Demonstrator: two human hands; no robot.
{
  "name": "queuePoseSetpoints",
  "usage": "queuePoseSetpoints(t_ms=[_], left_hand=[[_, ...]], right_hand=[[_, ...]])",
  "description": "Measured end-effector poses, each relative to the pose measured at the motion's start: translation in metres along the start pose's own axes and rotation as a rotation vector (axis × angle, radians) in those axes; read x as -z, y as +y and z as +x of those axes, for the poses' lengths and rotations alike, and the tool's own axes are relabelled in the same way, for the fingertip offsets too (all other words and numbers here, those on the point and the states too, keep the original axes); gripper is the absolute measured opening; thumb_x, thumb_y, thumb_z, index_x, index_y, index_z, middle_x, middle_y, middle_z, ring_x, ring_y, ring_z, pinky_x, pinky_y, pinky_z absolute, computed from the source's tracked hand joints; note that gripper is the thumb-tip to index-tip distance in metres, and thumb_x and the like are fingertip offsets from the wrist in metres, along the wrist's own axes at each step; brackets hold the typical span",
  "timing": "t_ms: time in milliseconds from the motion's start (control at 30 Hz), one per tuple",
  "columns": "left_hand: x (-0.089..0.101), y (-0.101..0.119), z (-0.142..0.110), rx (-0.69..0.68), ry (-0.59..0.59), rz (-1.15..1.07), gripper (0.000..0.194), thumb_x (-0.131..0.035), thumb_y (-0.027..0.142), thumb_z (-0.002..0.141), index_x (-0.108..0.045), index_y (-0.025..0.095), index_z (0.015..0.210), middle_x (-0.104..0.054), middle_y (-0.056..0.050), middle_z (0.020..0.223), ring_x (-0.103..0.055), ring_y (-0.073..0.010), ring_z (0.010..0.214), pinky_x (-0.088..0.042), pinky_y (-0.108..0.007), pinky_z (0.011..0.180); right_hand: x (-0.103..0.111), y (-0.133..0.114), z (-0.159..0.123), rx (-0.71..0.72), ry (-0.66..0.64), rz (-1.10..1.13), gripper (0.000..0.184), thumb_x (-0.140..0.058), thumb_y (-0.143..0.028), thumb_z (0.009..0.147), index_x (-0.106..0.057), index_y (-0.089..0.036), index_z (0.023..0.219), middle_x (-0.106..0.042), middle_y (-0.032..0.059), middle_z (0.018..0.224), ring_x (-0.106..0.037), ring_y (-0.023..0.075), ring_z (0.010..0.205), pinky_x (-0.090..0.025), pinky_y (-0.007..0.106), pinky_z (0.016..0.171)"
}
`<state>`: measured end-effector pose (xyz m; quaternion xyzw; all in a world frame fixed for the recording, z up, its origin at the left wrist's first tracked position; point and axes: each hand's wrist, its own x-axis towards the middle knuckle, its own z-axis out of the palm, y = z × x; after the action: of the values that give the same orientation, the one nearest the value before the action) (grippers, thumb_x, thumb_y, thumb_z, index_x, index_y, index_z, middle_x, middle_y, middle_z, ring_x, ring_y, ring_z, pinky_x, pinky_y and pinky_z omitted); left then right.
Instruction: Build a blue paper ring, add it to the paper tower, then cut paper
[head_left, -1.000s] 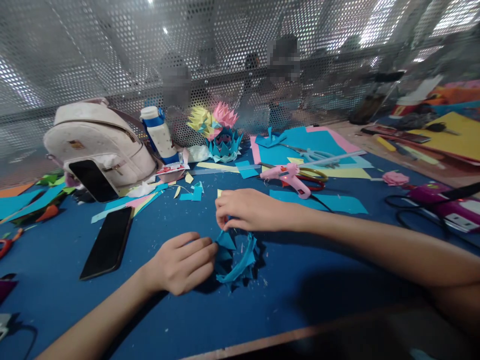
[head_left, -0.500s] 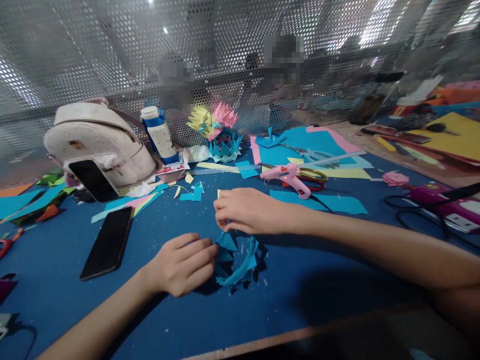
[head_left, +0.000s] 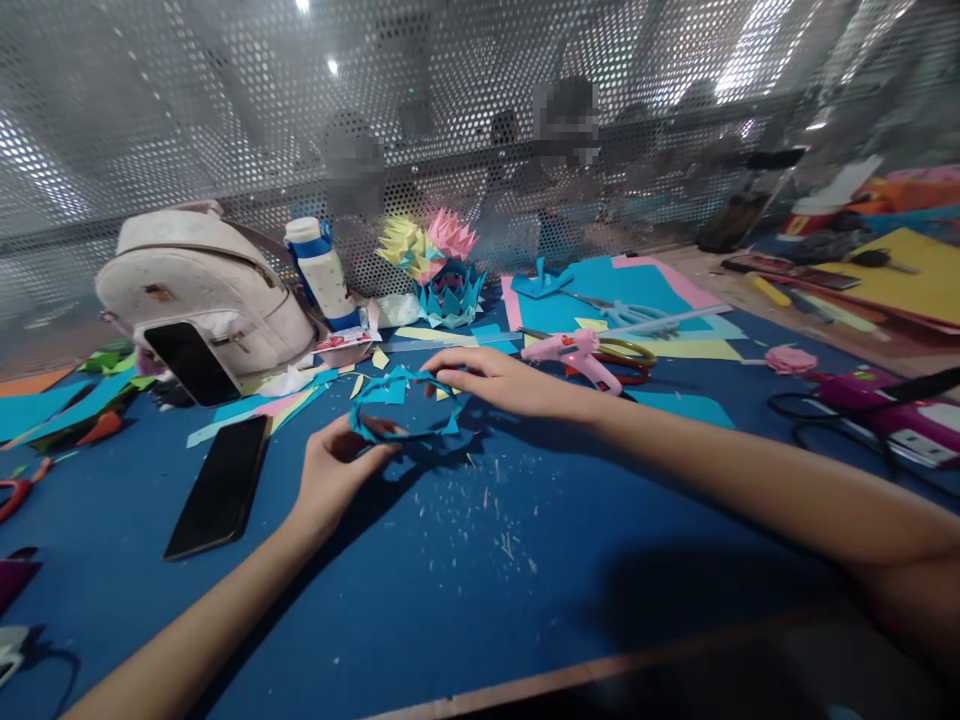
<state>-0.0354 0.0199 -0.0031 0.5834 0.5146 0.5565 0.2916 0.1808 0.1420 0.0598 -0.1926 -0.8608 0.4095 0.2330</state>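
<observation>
A ring of folded blue paper with pointed tips (head_left: pixel 388 388) is held raised a little over the blue tabletop. My left hand (head_left: pixel 336 462) grips its near left side, thumb in front and fingers behind. At the ring's far right edge, the bent fingers of my right hand (head_left: pixel 499 382) pinch the rim; the fingertips are partly hidden. Beyond the ring stand folded paper flowers: a yellow one (head_left: pixel 405 245), a pink one (head_left: pixel 452 232) and a blue one (head_left: pixel 450 295). Right of my right hand lies a pink glue gun (head_left: pixel 574 352).
A black phone (head_left: pixel 219 490) lies left of my left arm. Behind it are another phone (head_left: pixel 191 362), a white backpack (head_left: pixel 199 265) and a bottle (head_left: pixel 321 270). Scissors (head_left: pixel 637 315) rest on blue paper sheets (head_left: pixel 592 280). Paper scraps litter the table; a purple power strip (head_left: pixel 885 410) sits right.
The blue paper ring has come up off the table and moved away from me and leftward. My left hand has turned to grip it from below, and my right hand has shifted slightly away.
</observation>
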Motion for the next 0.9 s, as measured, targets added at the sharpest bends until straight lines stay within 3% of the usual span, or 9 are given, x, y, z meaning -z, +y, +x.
queuePoseSetpoints(t_ms=[67, 167, 233, 400, 600, 733, 900], left_hand=[[-0.001, -0.003, 0.003, 0.14, 0.04, -0.175, 0.019, -0.081, 0.032, 0.073, -0.069, 0.018, 0.077, -0.07, -0.002, 0.07, -0.063, -0.0153, 0.065, -0.05, -0.024, 0.063], [-0.002, -0.004, 0.006, 0.228, 0.048, -0.348, 0.026, -0.083, 0.035, 0.071, -0.065, 0.016, 0.073, -0.064, 0.001, 0.063, -0.058, -0.0117, 0.061, -0.048, -0.021, 0.063], [-0.001, -0.003, 0.006, 0.267, 0.039, -0.419, 0.03, -0.085, 0.035, 0.07, -0.061, 0.016, 0.071, -0.062, 0.001, 0.062, -0.057, -0.0107, 0.061, -0.047, -0.02, 0.062], [0.001, 0.0, 0.006, 0.303, 0.015, -0.476, 0.032, -0.085, 0.034, 0.071, -0.058, 0.017, 0.073, -0.061, 0.003, 0.065, -0.056, -0.0088, 0.06, -0.046, -0.018, 0.06], [-0.001, 0.002, 0.006, 0.29, -0.013, -0.469, 0.033, -0.086, 0.034, 0.071, -0.058, 0.016, 0.074, -0.059, 0.003, 0.063, -0.055, -0.0087, 0.06, -0.045, -0.017, 0.061], [0.0, 0.001, 0.006, 0.289, -0.017, -0.456, 0.03, -0.085, 0.034, 0.072, -0.062, 0.016, 0.079, -0.059, 0.003, 0.066, -0.055, -0.0093, 0.061, -0.045, -0.018, 0.06], [0.001, -0.003, 0.007, 0.304, -0.119, -0.493, 0.037, -0.079, 0.045, 0.078, -0.071, 0.014, 0.096, -0.067, -0.003, 0.078, -0.058, -0.0116, 0.067, -0.049, -0.022, 0.069]], right_hand=[[-0.001, 0.006, 0.001, -0.063, -0.038, 0.077, 0.031, -0.047, -0.032, 0.1, -0.057, -0.016, 0.124, -0.068, 0.0091, 0.113, -0.06, 0.0191, 0.101, -0.047, 0.033, 0.086], [-0.006, 0.014, 0.002, -0.149, -0.089, 0.136, 0.039, -0.046, -0.035, 0.1, -0.05, -0.013, 0.133, -0.07, 0.0104, 0.105, -0.061, 0.0185, 0.09, -0.049, 0.032, 0.076], [-0.009, 0.018, 0.002, -0.152, -0.056, 0.112, 0.039, -0.049, -0.033, 0.098, -0.05, -0.013, 0.131, -0.068, 0.0114, 0.108, -0.061, 0.0183, 0.091, -0.049, 0.032, 0.079], [-0.021, 0.012, -0.004, -0.006, 0.15, -0.011, 0.021, -0.053, -0.028, 0.096, -0.058, -0.016, 0.113, -0.063, 0.01, 0.119, -0.058, 0.0181, 0.104, -0.047, 0.03, 0.082], [-0.03, -0.001, -0.01, 0.155, 0.021, -0.175, 0.019, -0.057, -0.03, 0.097, -0.065, -0.015, 0.088, -0.066, 0.0034, 0.088, -0.055, 0.016, 0.086, -0.041, 0.032, 0.082], [-0.031, 0.0, -0.01, 0.181, 0.001, -0.187, 0.013, -0.06, -0.024, 0.094, -0.066, -0.016, 0.086, -0.066, 0.0026, 0.085, -0.055, 0.0156, 0.084, -0.041, 0.03, 0.079], [-0.029, 0.001, -0.01, 0.214, -0.032, -0.174, 0.013, -0.061, -0.026, 0.095, -0.067, -0.016, 0.089, -0.068, 0.0026, 0.087, -0.055, 0.0154, 0.085, -0.041, 0.029, 0.081]])
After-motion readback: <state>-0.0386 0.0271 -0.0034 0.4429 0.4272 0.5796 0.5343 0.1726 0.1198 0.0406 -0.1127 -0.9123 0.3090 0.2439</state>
